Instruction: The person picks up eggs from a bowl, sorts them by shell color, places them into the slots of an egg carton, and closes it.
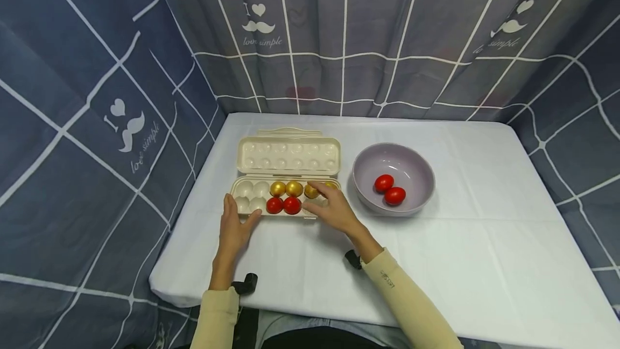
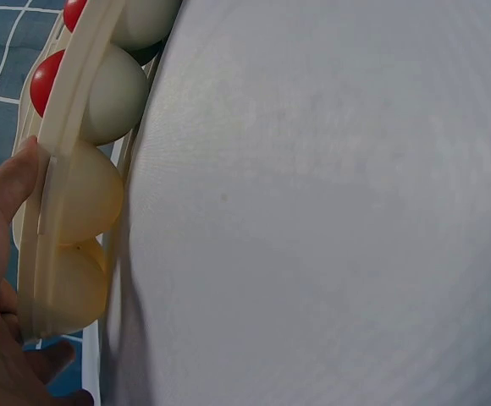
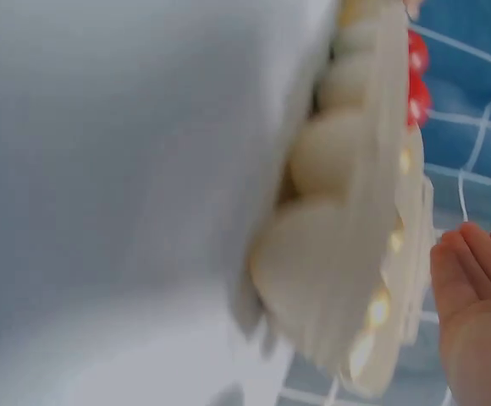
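The open cream plastic egg carton (image 1: 286,176) lies at the white table's (image 1: 484,263) ten o'clock, holding gold and red eggs. The left hand (image 1: 234,230), fingers straight, presses its seven o'clock edge. The right hand (image 1: 331,206), fingers relaxed, hovers over its four o'clock cups; the lilac ceramic bowl (image 1: 393,179) with two red eggs stands just at three o'clock.

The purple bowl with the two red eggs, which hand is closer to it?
Right. The right hand hovers over the egg carton's right end, just beside the purple bowl. The left hand touches the carton's far left end, much farther from the bowl.
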{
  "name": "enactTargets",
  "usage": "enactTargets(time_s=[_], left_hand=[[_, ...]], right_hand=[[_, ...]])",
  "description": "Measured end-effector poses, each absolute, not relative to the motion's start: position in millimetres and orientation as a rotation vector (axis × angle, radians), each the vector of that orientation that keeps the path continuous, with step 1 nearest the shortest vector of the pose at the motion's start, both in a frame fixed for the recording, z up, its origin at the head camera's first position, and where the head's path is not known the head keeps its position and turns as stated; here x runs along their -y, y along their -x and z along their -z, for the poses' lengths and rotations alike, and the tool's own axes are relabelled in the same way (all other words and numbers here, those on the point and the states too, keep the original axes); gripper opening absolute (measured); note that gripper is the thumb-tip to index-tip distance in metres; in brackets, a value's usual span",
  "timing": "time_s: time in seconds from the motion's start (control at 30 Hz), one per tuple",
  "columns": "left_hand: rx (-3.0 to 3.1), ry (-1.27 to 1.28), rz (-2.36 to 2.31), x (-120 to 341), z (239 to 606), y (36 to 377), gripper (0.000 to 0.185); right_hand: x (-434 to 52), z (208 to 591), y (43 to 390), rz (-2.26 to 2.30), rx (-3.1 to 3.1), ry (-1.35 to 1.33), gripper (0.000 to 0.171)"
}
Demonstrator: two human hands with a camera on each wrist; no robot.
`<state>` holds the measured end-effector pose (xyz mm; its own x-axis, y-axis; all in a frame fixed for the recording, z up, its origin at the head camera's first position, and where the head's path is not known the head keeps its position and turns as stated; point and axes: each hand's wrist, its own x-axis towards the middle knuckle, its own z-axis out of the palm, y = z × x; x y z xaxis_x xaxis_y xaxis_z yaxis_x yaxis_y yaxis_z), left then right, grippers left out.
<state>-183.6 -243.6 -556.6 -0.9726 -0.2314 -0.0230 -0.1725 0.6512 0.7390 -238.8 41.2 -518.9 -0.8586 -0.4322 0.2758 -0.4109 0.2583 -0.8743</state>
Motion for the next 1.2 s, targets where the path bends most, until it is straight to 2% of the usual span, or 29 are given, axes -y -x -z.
enactTargets(time_s=[0.43,0.73,1.0,1.2], left_hand=[[2.77,-0.324,1.239,245.4,556.8,181.6,0.109],[2.759,-0.304,1.24,244.4,554.6,182.7,0.11],[2.82,-0.345,1.235,245.0,553.5,180.2,0.107],[2.829,-0.337,1.236,244.4,554.1,180.8,0.108]], right_hand=[[-128.1,495.8,250.4,1.605,-2.662,0.689,0.064],[-187.2,490.3,248.6,1.926,-2.46,0.494,0.061],[-198.8,477.4,238.7,1.879,-2.468,0.418,0.062],[-203.3,498.4,255.4,1.758,-2.564,0.367,0.063]])
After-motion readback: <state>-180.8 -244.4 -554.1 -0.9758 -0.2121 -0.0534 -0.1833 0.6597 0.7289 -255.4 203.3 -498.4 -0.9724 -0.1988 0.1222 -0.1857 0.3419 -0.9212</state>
